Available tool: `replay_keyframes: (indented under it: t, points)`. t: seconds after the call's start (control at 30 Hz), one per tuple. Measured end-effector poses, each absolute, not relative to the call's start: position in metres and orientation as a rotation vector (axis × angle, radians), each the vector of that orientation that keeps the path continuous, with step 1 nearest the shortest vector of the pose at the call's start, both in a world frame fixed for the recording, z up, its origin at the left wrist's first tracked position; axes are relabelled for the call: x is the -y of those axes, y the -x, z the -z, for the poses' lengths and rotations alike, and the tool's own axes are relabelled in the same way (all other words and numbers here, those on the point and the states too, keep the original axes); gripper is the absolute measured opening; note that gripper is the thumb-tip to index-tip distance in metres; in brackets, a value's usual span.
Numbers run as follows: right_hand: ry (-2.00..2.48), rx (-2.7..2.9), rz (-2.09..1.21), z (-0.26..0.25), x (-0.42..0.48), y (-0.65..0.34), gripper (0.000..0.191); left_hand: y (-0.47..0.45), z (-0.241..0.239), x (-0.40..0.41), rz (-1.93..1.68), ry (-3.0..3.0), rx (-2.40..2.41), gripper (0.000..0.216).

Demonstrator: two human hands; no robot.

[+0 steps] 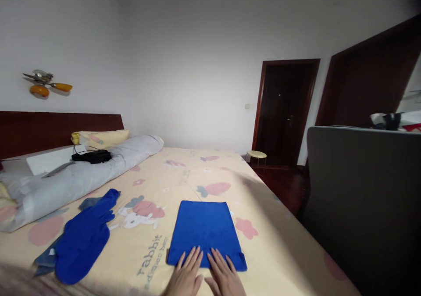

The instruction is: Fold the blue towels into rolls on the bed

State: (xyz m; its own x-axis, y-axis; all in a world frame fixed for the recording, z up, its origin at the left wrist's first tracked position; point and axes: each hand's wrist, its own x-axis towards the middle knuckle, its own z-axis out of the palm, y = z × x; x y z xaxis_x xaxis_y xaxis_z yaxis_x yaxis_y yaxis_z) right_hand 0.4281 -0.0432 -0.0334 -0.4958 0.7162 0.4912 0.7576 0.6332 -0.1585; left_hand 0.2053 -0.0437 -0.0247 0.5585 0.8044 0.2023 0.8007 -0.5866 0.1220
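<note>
Left fingers: spread flat, palm down, holding nothing; the left hand [186, 275] presses its fingertips on the near edge of the folded cloth [205, 232].
Right fingers: likewise flat and slightly fanned, gripping nothing; the right hand [225, 276] lies just beside the left, tips on the same near edge.
Folded cloth: a blue piece laid out as a neat rectangle on the bed sheet [184, 173], straight ahead of the person; a small turned-up corner shows at its near right edge.
Done so far: judging by its even edges and smooth top, this piece looks folded already, and the hands seem to be flattening it.
Loose cloth: a second blue piece [83, 241] lies crumpled to the left of the folded cloth, well apart from it, not folded at all.
Denim scraps: darker blue-grey fabric [44, 258] peeks from under the loose cloth, on the side away from the folded cloth.
Left to do: by the look of it, the crumpled piece and whatever lies under it remain unsorted.
Quilt: a grey roll [75, 177] runs beyond the loose cloth, far left of the folded cloth, with a black bag [92, 156] on top.
Far side: a stool [256, 155] stands by the dark doorway, well beyond the folded cloth.
</note>
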Motion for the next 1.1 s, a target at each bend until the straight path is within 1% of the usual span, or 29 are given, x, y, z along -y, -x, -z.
replay_keyframes:
  t: [0.1,0.23,0.33,0.47,0.53,0.6,0.67,0.73,0.83,0.9,0.97,1.1]
  points:
    - [1.300,2.282,0.085,0.035,0.046,-0.461,0.056,-0.174,0.021,0.047,-0.407,-2.727,-1.495,0.060]
    - [1.462,2.262,-0.039,0.029,0.049,-0.496,0.050,-0.138,0.015,0.050,-0.440,-2.644,-1.559,0.056]
    - [1.454,2.280,-0.091,0.024,0.047,-0.505,0.048,-0.123,0.010,0.047,-0.526,-2.677,-1.519,0.057]
    - [1.391,2.308,-0.049,0.014,0.041,-0.506,0.047,-0.115,0.002,0.041,-0.582,-2.776,-1.472,0.059]
    - [1.342,2.294,-0.025,0.005,0.041,-0.505,0.044,-0.114,-0.003,0.039,-0.615,-2.805,-1.456,0.058]
    - [1.335,2.217,-0.051,-0.005,0.042,-0.502,0.037,-0.115,-0.008,0.038,-0.690,-2.765,-1.485,0.054]
    - [1.386,2.069,-0.145,-0.016,0.041,-0.498,0.031,-0.119,-0.014,0.034,-0.794,-2.624,-1.566,0.046]
    - [1.417,1.918,-0.309,-0.024,0.034,-0.494,0.029,-0.124,-0.020,0.025,-0.883,-2.410,-1.657,0.037]
    - [1.384,1.800,-0.512,-0.027,0.014,-0.493,0.030,-0.133,-0.028,0.007,-0.854,-2.174,-1.833,0.028]
    - [1.420,1.798,-0.455,-0.022,-0.001,-0.495,0.031,-0.138,-0.031,-0.004,-0.755,-2.134,-1.982,0.027]
    - [1.511,1.819,-0.287,-0.014,-0.012,-0.498,0.028,-0.141,-0.029,-0.011,-0.686,-2.137,-2.082,0.026]
    - [1.656,1.773,-0.029,-0.001,-0.018,-0.493,0.026,-0.145,-0.016,-0.009,-0.707,-2.159,-2.222,0.028]
